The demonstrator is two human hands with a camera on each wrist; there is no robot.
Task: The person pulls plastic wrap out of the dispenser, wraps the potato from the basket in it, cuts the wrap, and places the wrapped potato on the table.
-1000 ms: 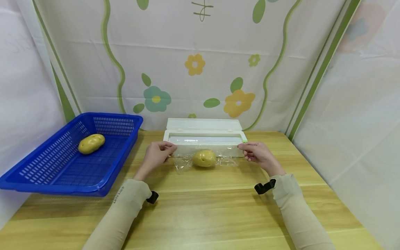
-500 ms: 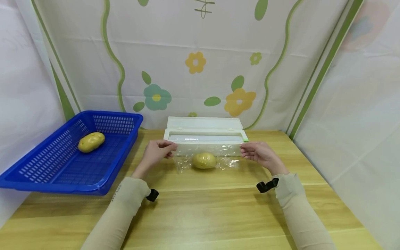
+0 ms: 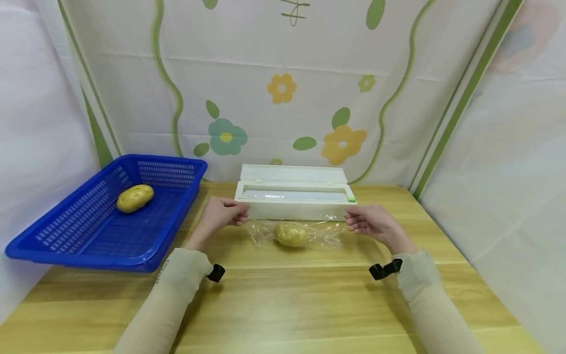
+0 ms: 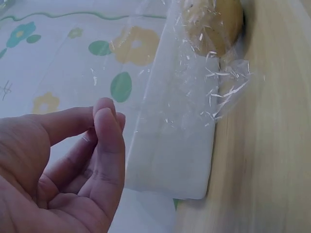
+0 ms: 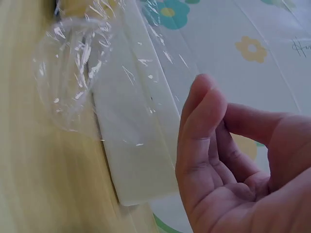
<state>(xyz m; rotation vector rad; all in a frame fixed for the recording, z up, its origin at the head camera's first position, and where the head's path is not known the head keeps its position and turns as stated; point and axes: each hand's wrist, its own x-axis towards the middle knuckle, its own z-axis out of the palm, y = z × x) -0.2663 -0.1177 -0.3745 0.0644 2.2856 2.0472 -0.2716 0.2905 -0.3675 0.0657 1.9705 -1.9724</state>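
A yellow potato [image 3: 292, 235] lies on the table in crumpled clear plastic wrap [image 3: 325, 234]. Just behind it is a white cling film dispenser [image 3: 265, 211] with its lid raised and the roll showing inside. My left hand [image 3: 222, 214] pinches the film's left edge between thumb and index finger, in front of the dispenser's left end. At the opposite end, my right hand [image 3: 370, 222] pinches the film's right edge. Both wrist views show the thin film stretching from the fingertips towards the potato; its exact edge at the fingers is hard to see.
To the left stands a blue plastic basket [image 3: 177, 219] with a second potato [image 3: 135, 198] in it. A small green tab [image 3: 352, 199] sits on the dispenser's right end. Behind the wooden table [image 3: 283, 305] hangs a flower-printed cloth [image 3: 247, 88].
The wrapped potato has shifted slightly towards me, away from the dispenser's front. My hands have drawn a little farther apart, still pinching the film. The head view has tilted slightly.
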